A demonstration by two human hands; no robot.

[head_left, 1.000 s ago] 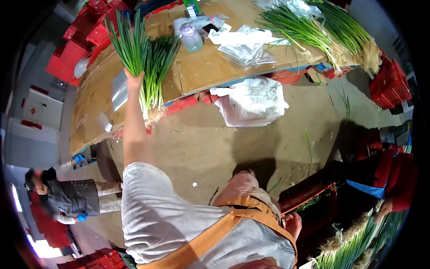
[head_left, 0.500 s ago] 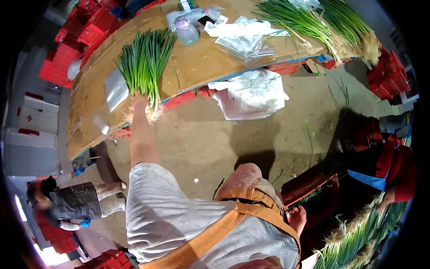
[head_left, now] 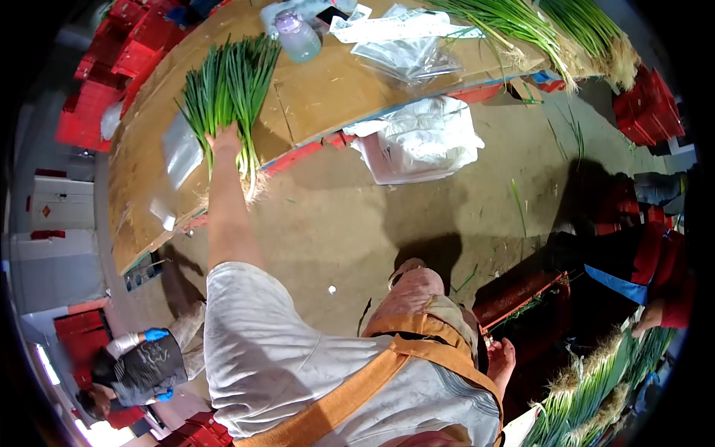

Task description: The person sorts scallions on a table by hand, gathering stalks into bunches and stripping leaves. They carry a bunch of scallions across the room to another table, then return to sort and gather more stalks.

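Note:
A big bunch of green onions (head_left: pixel 227 82) lies on the cardboard-covered table (head_left: pixel 320 97), its leaves pointing away and its pale roots at the near edge. My left hand (head_left: pixel 226 139) reaches out to it, fingers closed around the stalks above the roots; some fingers are hidden by the leaves. A clear plastic bag (head_left: pixel 181 151) lies flat just left of the bunch. Down by my waist, my right hand (head_left: pixel 501 360) has loosely curled fingers, slightly apart, with nothing visible in them. It is close to a red crate (head_left: pixel 518 302).
Farther along the table are a lidded jar (head_left: pixel 298 37), plastic bags (head_left: pixel 406 56) and more green onions (head_left: pixel 514 26). A white sack-lined tub (head_left: pixel 428 141) stands below the edge. At right, a co-worker's hand (head_left: pixel 649 316) touches heaped onions (head_left: pixel 596 387). Another person (head_left: pixel 141 361) is at left.
My left hand has shifted from near the roots farther up the stalks. My right hand stays by my waist. The person at left has moved toward the bottom of the view.

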